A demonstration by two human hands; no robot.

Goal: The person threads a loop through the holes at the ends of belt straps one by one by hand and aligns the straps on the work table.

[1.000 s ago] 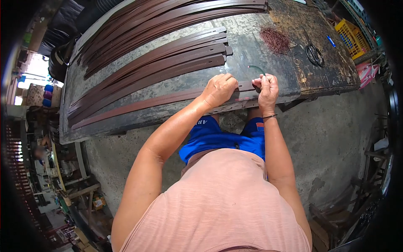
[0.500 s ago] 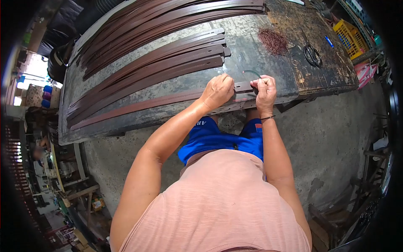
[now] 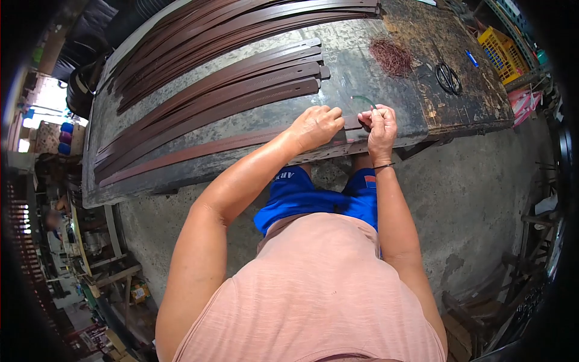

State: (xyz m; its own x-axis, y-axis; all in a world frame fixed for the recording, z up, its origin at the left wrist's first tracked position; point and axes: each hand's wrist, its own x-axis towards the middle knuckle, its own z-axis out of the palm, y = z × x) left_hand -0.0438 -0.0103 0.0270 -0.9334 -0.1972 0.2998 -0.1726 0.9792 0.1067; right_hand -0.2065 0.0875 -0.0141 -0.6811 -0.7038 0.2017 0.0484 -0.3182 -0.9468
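Observation:
A long brown strip [image 3: 211, 146] lies along the near edge of the dark table [image 3: 344, 66]. My left hand [image 3: 318, 127] is closed over this strip close to its right end; what the fingers pinch is hidden under the knuckles. At the strip's end, my right hand [image 3: 379, 125] is closed in a pinch, with a thin dark green cord [image 3: 363, 98] curving up and left from its fingers. Beyond my hands, several more brown strips [image 3: 277, 78] lie in a fanned bundle.
Another large bundle of brown strips [image 3: 253, 24] lies at the back. A tangle of reddish thread [image 3: 391, 57], black scissors [image 3: 447, 78] and a blue pen [image 3: 472, 58] are on the right side. A yellow crate [image 3: 502, 54] stands past the table. A person [image 3: 54, 220] is at far left.
My left hand has shifted slightly right along the strip. The cord's free end has swung a little, while my right hand stays near the strip's end.

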